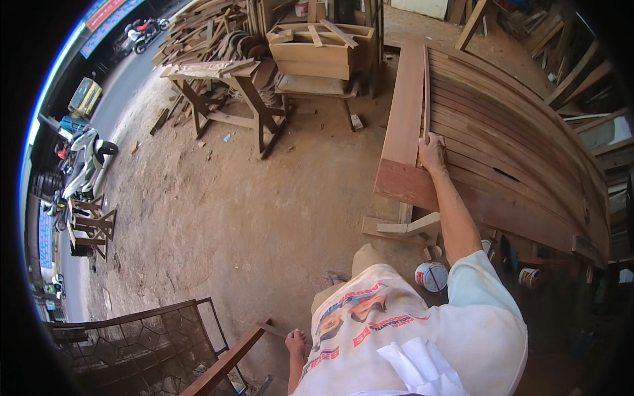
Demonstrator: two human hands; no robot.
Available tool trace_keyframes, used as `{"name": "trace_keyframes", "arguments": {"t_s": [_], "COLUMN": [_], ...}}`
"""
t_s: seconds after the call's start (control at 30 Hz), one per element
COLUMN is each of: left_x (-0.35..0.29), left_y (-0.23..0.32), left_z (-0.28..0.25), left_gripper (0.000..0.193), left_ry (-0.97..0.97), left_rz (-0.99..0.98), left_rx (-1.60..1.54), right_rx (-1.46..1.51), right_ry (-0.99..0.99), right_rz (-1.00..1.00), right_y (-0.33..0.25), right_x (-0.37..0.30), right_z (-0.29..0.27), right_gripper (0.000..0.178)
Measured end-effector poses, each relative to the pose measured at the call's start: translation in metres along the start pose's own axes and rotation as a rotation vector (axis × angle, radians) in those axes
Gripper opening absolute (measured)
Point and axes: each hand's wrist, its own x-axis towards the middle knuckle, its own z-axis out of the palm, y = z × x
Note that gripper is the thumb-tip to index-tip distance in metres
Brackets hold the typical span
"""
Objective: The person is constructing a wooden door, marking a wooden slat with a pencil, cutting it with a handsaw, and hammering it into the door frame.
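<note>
Our slats (489,122) look laid, but the strip (427,99) our right hand (433,153) grips seems unfixed; our left hand (296,342) curls, its hold unclear.

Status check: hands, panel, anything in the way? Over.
Right hand at thin wooden strip on slatted panel. Left hand low, curled, near reddish-brown bar. White can on floor beside panel, possible trip hazard.
</note>
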Motion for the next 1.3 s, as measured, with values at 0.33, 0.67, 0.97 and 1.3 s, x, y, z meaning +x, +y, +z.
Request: {"name": "trace_keyframes", "arguments": {"t_s": [0.33, 0.67, 0.97, 1.3], "left_x": [0.223, 0.253, 0.188, -0.017], "left_y": [0.251, 0.411, 0.603, 0.727], "left_z": [-0.04, 0.153, 0.383, 0.626], "left_gripper": [0.028, 0.042, 0.043, 0.041], "left_ry": [-0.015, -0.5, -0.7, -1.224], "left_rz": [0.179, 0.328, 0.953, 1.936], "left_rx": [0.171, 0.581, 0.665, 0.625], "right_rx": [0.106, 0.134, 0.236, 0.1], "right_ry": [0.079, 0.201, 0.116, 0.013], "right_rz": [0.134, 0.226, 0.459, 0.557], "right_y": [-0.02, -0.046, -0.072, -0.09], "right_x": [-0.023, -0.036, -0.029, -0.025], "right_z": [0.007, 0.009, -0.004, -0.017], "right_gripper": [0.044, 0.038, 0.039, 0.044]}}
